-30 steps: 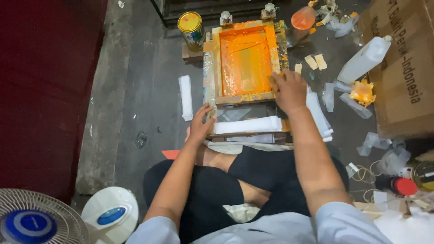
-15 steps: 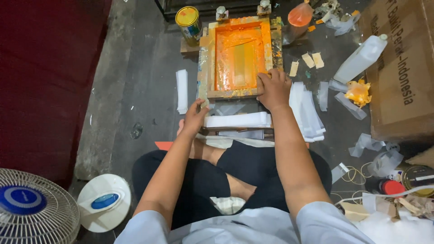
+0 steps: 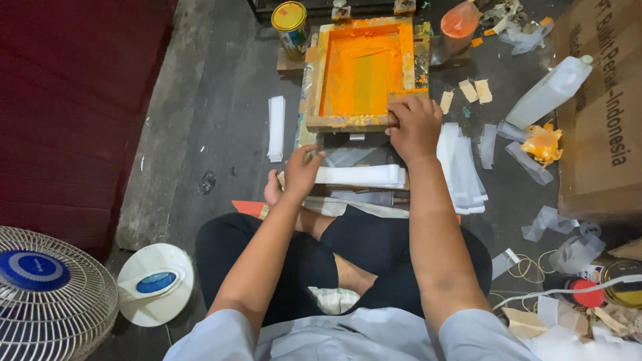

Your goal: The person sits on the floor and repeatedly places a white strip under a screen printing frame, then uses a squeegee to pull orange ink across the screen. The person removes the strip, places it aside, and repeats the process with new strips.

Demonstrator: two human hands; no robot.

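Gripping the near edge of the orange printing frame (image 3: 364,70), the right hand (image 3: 414,127) had tipped it up while the left hand (image 3: 301,172) pinched the white strips (image 3: 358,175).

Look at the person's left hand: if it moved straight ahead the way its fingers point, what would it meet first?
Probably the near wooden edge of the orange-inked screen frame. The left hand points up and slightly right, beside the white paper stack; depth is unclear.
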